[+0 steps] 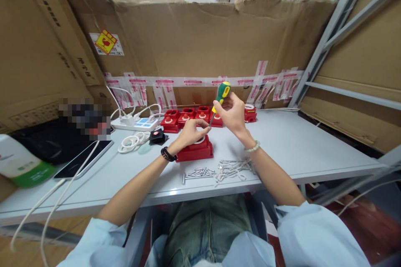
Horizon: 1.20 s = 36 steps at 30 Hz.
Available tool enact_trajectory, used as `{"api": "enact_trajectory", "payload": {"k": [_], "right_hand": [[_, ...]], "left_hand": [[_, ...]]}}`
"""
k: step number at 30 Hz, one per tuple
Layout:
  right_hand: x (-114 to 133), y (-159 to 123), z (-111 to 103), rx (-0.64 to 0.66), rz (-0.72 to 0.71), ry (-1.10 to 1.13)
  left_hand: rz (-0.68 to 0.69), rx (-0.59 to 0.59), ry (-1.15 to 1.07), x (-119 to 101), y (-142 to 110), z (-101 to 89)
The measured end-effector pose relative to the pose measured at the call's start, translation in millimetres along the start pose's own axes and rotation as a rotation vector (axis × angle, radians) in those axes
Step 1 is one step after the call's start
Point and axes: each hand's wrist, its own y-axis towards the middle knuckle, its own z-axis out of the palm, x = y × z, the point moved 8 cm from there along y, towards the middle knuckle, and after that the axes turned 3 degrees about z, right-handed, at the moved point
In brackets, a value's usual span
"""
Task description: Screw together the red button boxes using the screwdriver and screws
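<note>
My right hand is closed round the green and yellow handle of a screwdriver, whose thin shaft slants down to the left. At the tip of that shaft, the thumb and fingers of my left hand are pinched together. Whatever they may hold is too small to make out. Directly beneath my left hand is a red box-shaped housing with a white ring on top, partly covered by the hand. Nearer the table edge lie a pile of silver screws and a heap of metal pins with white cords.
Several similar red housings line the back of the table. To the left are a white power strip, white rings, a black part and a tablet with cables. Cardboard walls the rear.
</note>
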Motion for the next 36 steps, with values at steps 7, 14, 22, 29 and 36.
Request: {"api": "enact_trajectory", "payload": {"k": [7, 14, 22, 29, 36], "right_hand": [[5, 5, -17, -0.105, -0.014, 0.027], [3, 3, -12, -0.062, -0.004, 0.000], [3, 2, -8, -0.030, 0.004, -0.012], [5, 1, -7, -0.022, -0.013, -0.054], [4, 0, -6, -0.010, -0.016, -0.080]], "left_hand": [[0.126, -0.016, 0.102, -34, -12, -24.7], [0.210, 0.533, 0.139, -68, -63, 7.9], [0.237, 0.674, 0.173, -60, -77, 28.3], [0.255, 0.724, 0.203, -63, -79, 36.7], [0.266, 0.652, 0.188, -70, -73, 28.4]]}}
